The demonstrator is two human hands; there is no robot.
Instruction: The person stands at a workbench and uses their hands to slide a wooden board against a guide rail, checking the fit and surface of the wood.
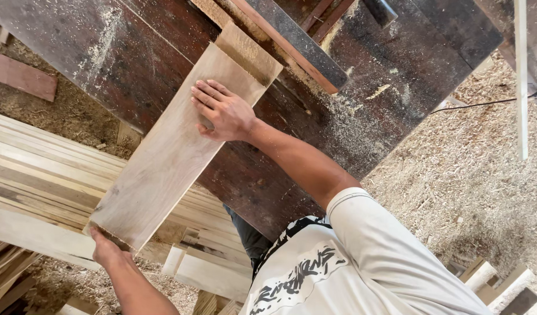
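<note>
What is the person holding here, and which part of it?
A pale wooden board. The left hand grips its near end, while the right hand lies flat on its top face near the far end, pressing rather than gripping. It rests on the dark workbench.

The board (175, 146) is pale bare wood, matt and rather smooth, with a rough sawn end. The table (385, 76) is dark worn wood, dusted with sawdust. The planks (41, 169) beside are light, unfinished wood.
</note>
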